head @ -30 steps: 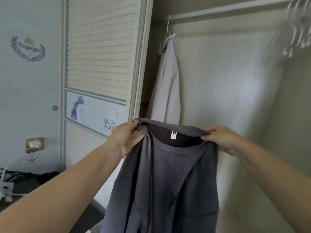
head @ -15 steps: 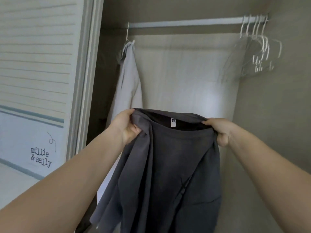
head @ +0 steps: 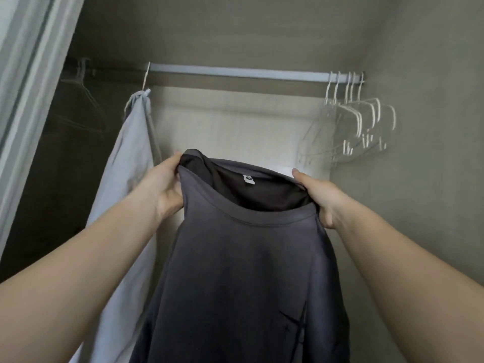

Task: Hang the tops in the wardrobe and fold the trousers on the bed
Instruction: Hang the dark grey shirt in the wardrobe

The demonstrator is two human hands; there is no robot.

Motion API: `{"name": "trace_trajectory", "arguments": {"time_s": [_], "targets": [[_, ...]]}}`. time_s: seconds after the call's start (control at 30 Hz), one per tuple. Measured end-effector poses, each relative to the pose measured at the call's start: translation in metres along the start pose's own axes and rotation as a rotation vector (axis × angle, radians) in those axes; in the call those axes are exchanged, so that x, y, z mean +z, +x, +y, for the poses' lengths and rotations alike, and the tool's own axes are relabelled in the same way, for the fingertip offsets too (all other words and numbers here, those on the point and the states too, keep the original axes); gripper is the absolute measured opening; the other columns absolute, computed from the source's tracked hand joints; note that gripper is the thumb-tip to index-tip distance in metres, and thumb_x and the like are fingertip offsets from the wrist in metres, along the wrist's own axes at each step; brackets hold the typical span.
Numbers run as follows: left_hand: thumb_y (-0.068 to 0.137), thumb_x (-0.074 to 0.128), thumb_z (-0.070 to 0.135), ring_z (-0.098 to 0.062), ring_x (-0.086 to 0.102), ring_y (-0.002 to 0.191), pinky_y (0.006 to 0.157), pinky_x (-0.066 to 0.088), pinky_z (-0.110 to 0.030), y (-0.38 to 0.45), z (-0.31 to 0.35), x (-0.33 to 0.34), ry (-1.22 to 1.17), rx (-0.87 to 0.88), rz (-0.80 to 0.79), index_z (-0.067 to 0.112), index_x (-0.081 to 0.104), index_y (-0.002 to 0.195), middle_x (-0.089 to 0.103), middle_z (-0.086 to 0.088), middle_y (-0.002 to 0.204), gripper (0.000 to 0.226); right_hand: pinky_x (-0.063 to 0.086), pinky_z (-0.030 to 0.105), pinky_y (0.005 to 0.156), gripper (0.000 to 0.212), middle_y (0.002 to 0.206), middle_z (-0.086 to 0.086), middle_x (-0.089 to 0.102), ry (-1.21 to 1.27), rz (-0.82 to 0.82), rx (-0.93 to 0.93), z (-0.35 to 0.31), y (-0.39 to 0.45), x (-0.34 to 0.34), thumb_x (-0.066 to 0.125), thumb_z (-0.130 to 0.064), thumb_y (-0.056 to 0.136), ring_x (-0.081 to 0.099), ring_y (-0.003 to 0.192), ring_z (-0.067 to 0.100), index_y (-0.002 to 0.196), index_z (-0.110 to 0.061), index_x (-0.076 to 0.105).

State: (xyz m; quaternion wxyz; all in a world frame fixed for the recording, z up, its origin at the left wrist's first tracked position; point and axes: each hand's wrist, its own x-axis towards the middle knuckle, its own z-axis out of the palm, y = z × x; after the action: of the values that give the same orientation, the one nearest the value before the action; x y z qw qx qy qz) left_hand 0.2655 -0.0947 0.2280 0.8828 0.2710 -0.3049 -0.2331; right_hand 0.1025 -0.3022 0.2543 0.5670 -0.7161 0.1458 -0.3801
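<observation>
While I hold the dark grey top (head: 243,271) up by its shoulders in front of the open wardrobe, its neckline faces me with a small white label (head: 248,179) inside the collar. My left hand (head: 163,186) pinches the left shoulder, my right hand (head: 320,199) grips the right. Above the top runs the pale rail (head: 235,72); a light blue garment (head: 131,179) hangs to its left, empty white hangers (head: 358,119) to its right.
</observation>
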Motion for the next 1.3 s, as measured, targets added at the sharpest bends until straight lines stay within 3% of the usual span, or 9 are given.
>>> {"name": "trace_trajectory", "arguments": {"time_s": [0.07, 0.17, 0.3, 0.43, 0.63, 0.87, 1.03, 1.17, 1.3], "targets": [[0.097, 0.051, 0.033, -0.017, 0.071, 0.061, 0.046, 0.056, -0.032, 0.014, -0.002, 0.012, -0.011, 0.030, -0.049, 0.011, 0.063, 0.089, 0.073, -0.007, 0.072, 0.027, 0.050, 0.027, 0.068, 0.037, 0.086, 0.008, 0.071, -0.415, 0.128, -0.137, -0.009, 0.006, -0.001, 0.057, -0.044, 0.091, 0.065, 0.075, 0.023, 0.076, -0.012, 0.066], [0.098, 0.050, 0.030, -0.016, 0.070, 0.059, 0.047, 0.056, -0.029, 0.031, -0.006, 0.033, 0.048, 0.052, -0.142, 0.009, 0.063, 0.088, 0.072, -0.006, 0.066, 0.027, 0.043, 0.031, 0.065, 0.037, 0.081, 0.006, 0.064, -1.171, 0.282, -0.411, -0.035, 0.009, 0.000, 0.050, -0.043, 0.094, 0.060, 0.082, 0.028, 0.073, -0.013, 0.058], [0.096, 0.055, 0.030, -0.016, 0.070, 0.062, 0.055, 0.058, -0.029, 0.052, -0.011, 0.052, 0.153, 0.066, -0.226, 0.007, 0.065, 0.090, 0.072, -0.007, 0.073, 0.026, 0.044, 0.036, 0.079, 0.026, 0.114, 0.009, 0.056, -1.708, 0.521, -0.768, -0.088, 0.016, -0.009, 0.052, -0.031, 0.093, 0.054, 0.107, 0.032, 0.107, -0.013, 0.064], [0.094, 0.058, 0.025, -0.013, 0.069, 0.060, 0.054, 0.055, -0.024, 0.072, -0.016, 0.055, 0.291, 0.120, -0.255, 0.006, 0.066, 0.087, 0.071, -0.006, 0.073, 0.021, 0.036, 0.039, 0.096, 0.033, 0.126, 0.015, 0.048, -2.087, 0.707, -0.740, -0.126, 0.029, -0.021, 0.052, -0.012, 0.088, 0.043, 0.119, 0.033, 0.121, -0.008, 0.056], [0.093, 0.059, 0.024, -0.015, 0.067, 0.060, 0.054, 0.054, -0.024, 0.094, 0.000, 0.040, 0.395, 0.143, -0.251, 0.005, 0.065, 0.084, 0.070, -0.008, 0.071, 0.022, 0.043, 0.039, 0.085, 0.037, 0.129, 0.017, 0.042, -2.105, 0.854, -0.503, -0.139, 0.044, -0.033, 0.041, -0.005, 0.093, 0.045, 0.118, 0.034, 0.128, -0.005, 0.051], [0.094, 0.058, 0.022, -0.024, 0.061, 0.069, 0.065, 0.049, -0.031, 0.113, 0.015, 0.018, 0.454, 0.170, -0.207, -0.001, 0.064, 0.101, 0.065, -0.016, 0.082, 0.025, 0.045, 0.038, 0.082, 0.036, 0.124, 0.019, 0.050, -2.038, 0.893, -0.390, -0.148, 0.057, -0.040, 0.046, 0.001, 0.089, 0.055, 0.111, 0.039, 0.123, -0.002, 0.058], [0.094, 0.059, 0.023, -0.023, 0.060, 0.067, 0.062, 0.047, -0.029, 0.123, 0.019, 0.005, 0.459, 0.163, -0.173, 0.002, 0.063, 0.090, 0.065, -0.014, 0.079, 0.023, 0.046, 0.039, 0.083, 0.035, 0.122, 0.022, 0.056, -1.913, 0.962, -0.506, -0.156, 0.067, -0.039, 0.042, 0.000, 0.090, 0.057, 0.110, 0.040, 0.122, 0.000, 0.058], [0.090, 0.064, 0.027, -0.026, 0.062, 0.071, 0.065, 0.049, -0.030, 0.131, 0.019, 0.000, 0.485, 0.181, -0.148, 0.001, 0.064, 0.092, 0.067, -0.016, 0.084, 0.026, 0.044, 0.039, 0.076, 0.032, 0.117, 0.022, 0.057, -1.802, 0.993, -0.682, -0.159, 0.074, -0.036, 0.036, -0.004, 0.094, 0.058, 0.104, 0.041, 0.123, -0.004, 0.050], [0.087, 0.068, 0.025, -0.022, 0.062, 0.066, 0.059, 0.048, -0.028, 0.139, 0.018, -0.007, 0.643, 0.284, -0.095, 0.006, 0.063, 0.081, 0.067, -0.013, 0.078, 0.021, 0.035, 0.036, 0.065, 0.022, 0.108, 0.020, 0.062, -1.799, 0.943, -0.802, -0.154, 0.076, -0.034, 0.036, -0.018, 0.099, 0.060, 0.094, 0.040, 0.115, -0.009, 0.048]]}}
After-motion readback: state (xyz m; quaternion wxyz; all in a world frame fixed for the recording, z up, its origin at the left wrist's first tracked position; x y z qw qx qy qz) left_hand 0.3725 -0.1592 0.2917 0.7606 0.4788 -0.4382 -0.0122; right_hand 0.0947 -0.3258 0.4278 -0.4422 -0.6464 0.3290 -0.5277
